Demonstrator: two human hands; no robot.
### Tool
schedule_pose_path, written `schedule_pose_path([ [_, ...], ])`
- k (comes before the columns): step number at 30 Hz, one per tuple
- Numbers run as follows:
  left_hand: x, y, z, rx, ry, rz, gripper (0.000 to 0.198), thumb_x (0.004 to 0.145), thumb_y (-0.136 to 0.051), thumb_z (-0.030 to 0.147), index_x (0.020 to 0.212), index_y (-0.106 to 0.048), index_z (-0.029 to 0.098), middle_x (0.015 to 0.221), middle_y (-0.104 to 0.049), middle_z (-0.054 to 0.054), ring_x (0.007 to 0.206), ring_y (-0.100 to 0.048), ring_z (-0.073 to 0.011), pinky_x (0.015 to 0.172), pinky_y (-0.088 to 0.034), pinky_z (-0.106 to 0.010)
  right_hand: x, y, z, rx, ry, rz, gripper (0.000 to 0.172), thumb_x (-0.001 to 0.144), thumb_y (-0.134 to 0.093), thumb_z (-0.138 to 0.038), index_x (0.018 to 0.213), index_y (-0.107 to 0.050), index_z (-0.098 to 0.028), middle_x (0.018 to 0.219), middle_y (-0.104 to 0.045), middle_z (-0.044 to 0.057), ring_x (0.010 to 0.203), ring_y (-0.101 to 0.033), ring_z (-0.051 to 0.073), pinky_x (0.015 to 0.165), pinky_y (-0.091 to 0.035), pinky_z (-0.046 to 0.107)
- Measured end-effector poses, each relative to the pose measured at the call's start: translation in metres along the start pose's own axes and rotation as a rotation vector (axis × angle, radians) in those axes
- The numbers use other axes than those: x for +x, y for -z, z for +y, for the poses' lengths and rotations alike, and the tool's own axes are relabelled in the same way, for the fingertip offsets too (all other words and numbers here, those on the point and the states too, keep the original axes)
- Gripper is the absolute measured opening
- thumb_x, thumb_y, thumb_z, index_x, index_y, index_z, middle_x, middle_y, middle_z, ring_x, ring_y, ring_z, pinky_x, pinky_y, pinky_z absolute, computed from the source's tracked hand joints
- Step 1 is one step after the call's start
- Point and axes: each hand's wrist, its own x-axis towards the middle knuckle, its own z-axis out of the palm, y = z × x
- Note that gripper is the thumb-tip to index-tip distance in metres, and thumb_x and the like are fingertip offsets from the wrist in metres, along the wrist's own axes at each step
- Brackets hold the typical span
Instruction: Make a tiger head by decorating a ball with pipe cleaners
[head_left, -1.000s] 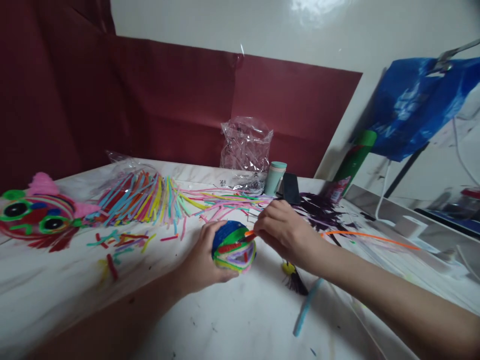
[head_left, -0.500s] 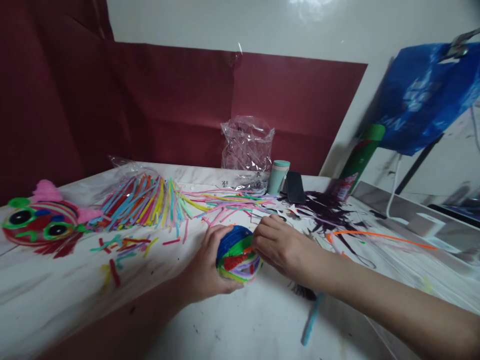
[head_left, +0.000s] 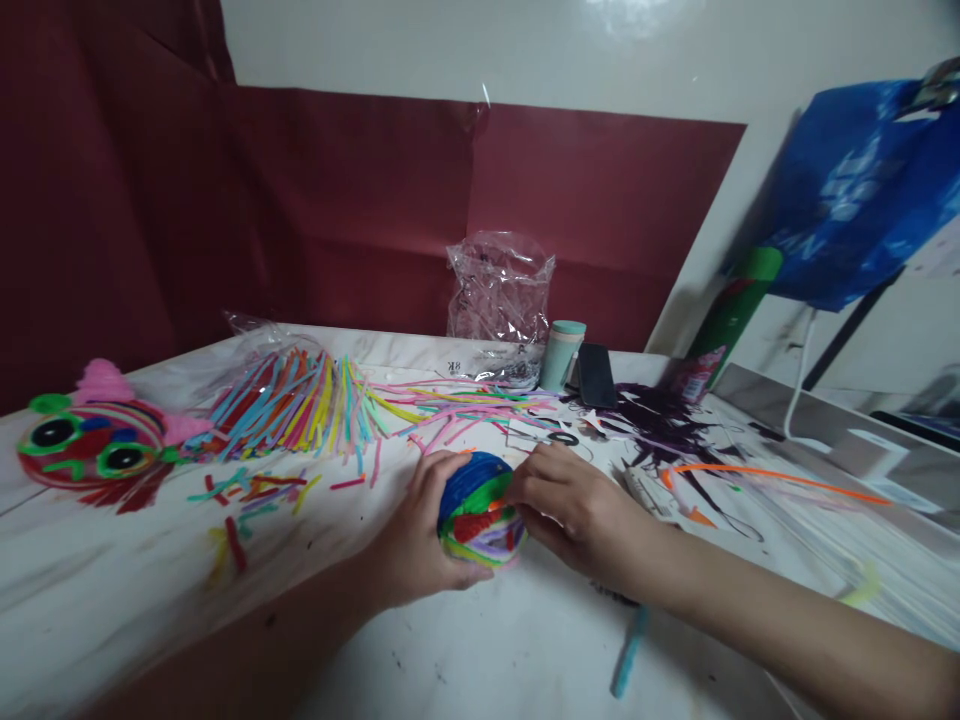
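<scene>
Right hand [head_left: 574, 505] comes in lower, tight against the ball [head_left: 474, 522]

A second ago my fingertips sat by the ball's upper right edge; now they overlap its right side. They are pinched together on an orange piece [head_left: 496, 505] that lies against the red and green bands. My left hand [head_left: 420, 535] is clamped around the ball, fingers over the blue top, thumb underneath. I have it over the middle of the table [head_left: 360, 660], well in from the back edge; I can't tell whether it touches the surface.

Short coloured bits [head_left: 270, 490] lie to its left, and a big-eyed figure [head_left: 97, 445] is near the left edge. A fan of coloured strips [head_left: 300, 400] spreads near the back left corner. Along the back edge stand a clear bag [head_left: 499, 290], a pale green cup [head_left: 562, 355] and a dark phone [head_left: 596, 375]. Purple strands [head_left: 660, 415] lie toward the back right corner, a long orange strip [head_left: 780, 474] toward the right edge.
</scene>
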Motion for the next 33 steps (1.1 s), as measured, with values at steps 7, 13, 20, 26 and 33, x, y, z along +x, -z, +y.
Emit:
schedule_pose_path([
  [7, 0.0, 0.0, 0.003, -0.006, -0.006, 0.016, 0.092, 0.051, -0.08, 0.027, 0.128, -0.03, 0.025, 0.125, -0.04, -0.011, 0.118, -0.042, -0.0329, 0.1, -0.038, -0.049, -0.014, 0.008, 0.003, -0.052, -0.111, 0.248, 0.012, 0.084, -0.05, -0.01, 0.09, -0.059, -0.017, 0.08, -0.061, 0.007, 0.078, -0.049, 0.019, 0.07, -0.039, 0.036],
  [13, 0.001, 0.0, 0.002, 0.006, -0.02, 0.015, 0.09, 0.054, -0.079, 0.028, 0.128, -0.029, 0.026, 0.126, -0.039, -0.012, 0.119, -0.042, -0.0331, 0.099, -0.039, -0.05, -0.02, 0.002, -0.005, -0.07, -0.093, 0.108, 0.018, 0.084, -0.049, -0.011, 0.093, -0.062, -0.018, 0.09, -0.063, 0.008, 0.087, -0.048, 0.022, 0.074, -0.039, 0.039],
  [20, 0.001, -0.001, 0.003, 0.019, -0.036, 0.019, 0.09, 0.052, -0.079, 0.026, 0.128, -0.031, 0.025, 0.125, -0.04, -0.012, 0.118, -0.043, -0.0337, 0.098, -0.04, -0.05, -0.017, -0.004, -0.008, -0.076, -0.135, 0.081, 0.019, 0.087, -0.044, -0.013, 0.087, -0.062, -0.015, 0.081, -0.063, 0.009, 0.08, -0.047, 0.02, 0.071, -0.038, 0.037],
  [26, 0.001, -0.001, 0.002, 0.031, -0.053, 0.001, 0.091, 0.054, -0.079, 0.027, 0.129, -0.029, 0.026, 0.127, -0.039, -0.012, 0.119, -0.042, -0.0333, 0.099, -0.04, -0.05, -0.016, -0.007, -0.006, -0.062, -0.158, 0.023, 0.016, 0.086, -0.046, -0.013, 0.084, -0.061, -0.015, 0.081, -0.061, 0.008, 0.08, -0.045, 0.02, 0.071, -0.037, 0.037],
  [33, 0.001, 0.0, 0.004, 0.027, -0.056, 0.007, 0.089, 0.054, -0.079, 0.029, 0.128, -0.03, 0.026, 0.125, -0.039, -0.012, 0.119, -0.041, -0.034, 0.1, -0.038, -0.052, -0.019, -0.007, -0.005, -0.015, -0.12, 0.1, 0.016, 0.084, -0.048, -0.011, 0.093, -0.059, -0.016, 0.086, -0.061, 0.009, 0.083, -0.048, 0.021, 0.074, -0.039, 0.039],
])
